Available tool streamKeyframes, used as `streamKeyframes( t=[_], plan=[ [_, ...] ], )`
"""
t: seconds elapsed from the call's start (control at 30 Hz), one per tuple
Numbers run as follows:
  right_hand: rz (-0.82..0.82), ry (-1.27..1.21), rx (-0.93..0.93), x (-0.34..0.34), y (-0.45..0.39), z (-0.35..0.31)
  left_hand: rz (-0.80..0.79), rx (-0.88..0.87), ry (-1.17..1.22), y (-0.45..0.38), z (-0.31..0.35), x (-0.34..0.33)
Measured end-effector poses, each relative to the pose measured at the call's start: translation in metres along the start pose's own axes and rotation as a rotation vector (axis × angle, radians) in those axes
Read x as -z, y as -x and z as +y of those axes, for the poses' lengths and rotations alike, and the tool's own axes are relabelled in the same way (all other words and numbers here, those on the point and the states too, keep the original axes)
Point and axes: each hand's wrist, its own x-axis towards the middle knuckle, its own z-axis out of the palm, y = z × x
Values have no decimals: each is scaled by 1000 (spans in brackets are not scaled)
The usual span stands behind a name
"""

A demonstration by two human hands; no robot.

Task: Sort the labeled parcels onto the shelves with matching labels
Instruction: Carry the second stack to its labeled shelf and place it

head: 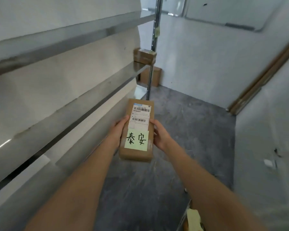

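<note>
I hold a long brown cardboard parcel [150, 110] out in front of me over the grey floor. It carries a white barcode shipping label and a pale yellow sticky note [136, 140] with two handwritten characters. My left hand [119, 130] grips its left edge and my right hand [159, 135] grips its right edge. Metal shelves [60, 39] run along my left side, close to the parcel. At the far end of a middle shelf sits a small brown parcel [144, 55] next to the upright post.
A steel shelf post [154, 47] stands ahead with a small note stuck to it. Another brown box [154, 76] rests on the floor behind the post. Brown strips [264, 75] lean on the right wall. A yellow note on a rack [193, 217] shows at the bottom edge.
</note>
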Motion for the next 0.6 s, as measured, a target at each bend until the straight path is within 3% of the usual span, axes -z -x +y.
streamKeyframes(
  t=[0.3,0.6],
  plan=[
    [336,-65,127,122,38,-39,-230,87,-95,-25,-27,-141],
    [506,-154,206,165,29,-82,-324,84,-127,-17,-4,-212]
  ],
)
